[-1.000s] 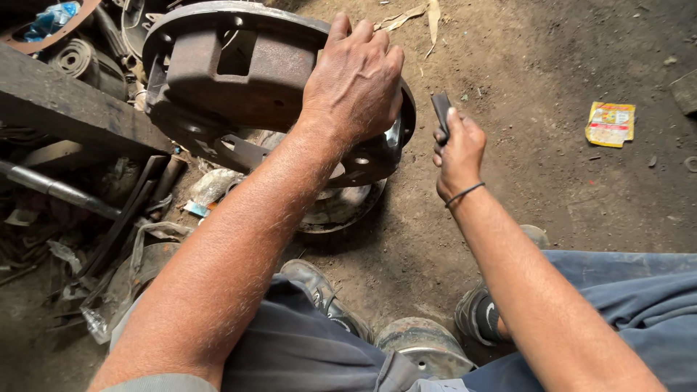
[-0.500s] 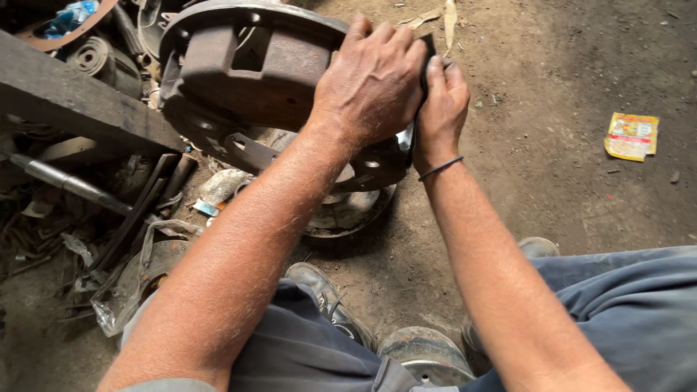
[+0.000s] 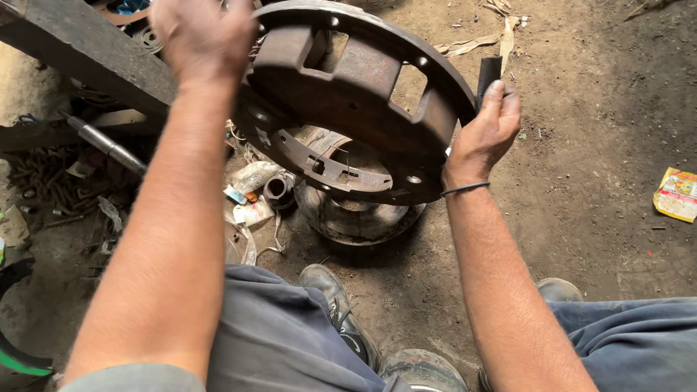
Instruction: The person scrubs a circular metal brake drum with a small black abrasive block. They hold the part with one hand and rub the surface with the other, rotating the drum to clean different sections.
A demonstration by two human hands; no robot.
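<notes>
I'm gripping the big round rusty iron plate with cut-out windows [image 3: 356,101] at its upper left edge, my left hand [image 3: 200,33] curled over the rim, fingers hidden behind it. My right hand [image 3: 485,129] is bracing the plate's right edge, fingers pressed together around a short dark flat metal bar [image 3: 488,74]. The plate is tilting above a worn grey metal drum [image 3: 356,214] sitting on the dirt floor [image 3: 581,181], close to a dark wooden beam [image 3: 80,54] at the floor's top left corner

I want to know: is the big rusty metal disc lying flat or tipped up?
Tipped up. Both hands, left hand and right hand, hold the rusty disc tilted above the ground.
</notes>
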